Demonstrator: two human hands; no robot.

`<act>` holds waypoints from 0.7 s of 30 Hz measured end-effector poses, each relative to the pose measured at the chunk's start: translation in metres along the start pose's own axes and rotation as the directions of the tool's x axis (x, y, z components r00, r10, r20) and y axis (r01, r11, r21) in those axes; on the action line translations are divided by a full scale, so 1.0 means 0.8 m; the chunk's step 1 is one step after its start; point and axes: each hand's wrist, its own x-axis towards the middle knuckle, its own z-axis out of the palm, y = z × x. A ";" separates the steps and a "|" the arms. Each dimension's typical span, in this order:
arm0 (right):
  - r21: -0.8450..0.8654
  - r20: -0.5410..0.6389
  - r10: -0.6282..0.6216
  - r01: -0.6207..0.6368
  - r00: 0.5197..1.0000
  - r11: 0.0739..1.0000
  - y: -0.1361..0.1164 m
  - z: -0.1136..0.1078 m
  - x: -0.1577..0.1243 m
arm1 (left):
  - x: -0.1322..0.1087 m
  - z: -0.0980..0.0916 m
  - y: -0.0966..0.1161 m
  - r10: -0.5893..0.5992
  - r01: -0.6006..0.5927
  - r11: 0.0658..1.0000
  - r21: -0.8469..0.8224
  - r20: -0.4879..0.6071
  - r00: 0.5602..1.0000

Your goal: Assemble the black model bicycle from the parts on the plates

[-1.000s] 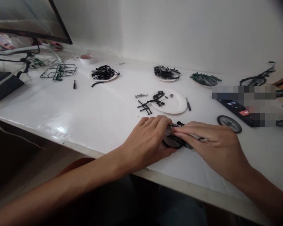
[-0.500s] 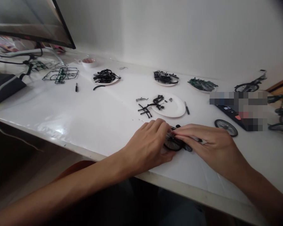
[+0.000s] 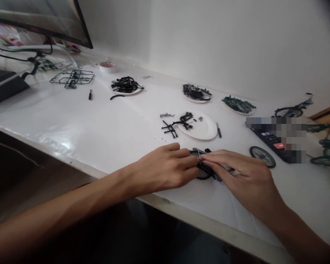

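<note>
My left hand [image 3: 165,170] and my right hand [image 3: 236,176] meet at the front of a white table. Between them is a small black model bicycle wheel with thin spokes [image 3: 200,165], attached to a dark part that my right fingers partly hide. The left fingertips press on the wheel's near side, and the right fingers lie across its top. A loose spoked model wheel [image 3: 262,156] lies beyond my right hand, untouched. A paper plate [image 3: 205,128] with black plastic parts [image 3: 177,124] on and beside it sits ahead of my hands.
Further back stand paper plates of black parts [image 3: 125,85] [image 3: 195,92] and green parts [image 3: 238,104], plus green sprue frames [image 3: 73,79]. A small black-handled tool [image 3: 219,130] lies by the near plate. A phone [image 3: 266,139] and model bicycles [image 3: 291,112] are at right; a monitor [image 3: 35,18] is back left.
My left hand has shifted slightly, its fingers now reaching the wheel from the left rather than over it. The wheel stays between both hands, and the view has swung a little.
</note>
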 end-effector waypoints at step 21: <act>0.006 -0.048 -0.010 0.010 0.999 1.000 -0.007 0.009 -0.002 | -0.004 -0.003 -0.004 -0.008 0.015 0.986 -0.168 0.042 0.999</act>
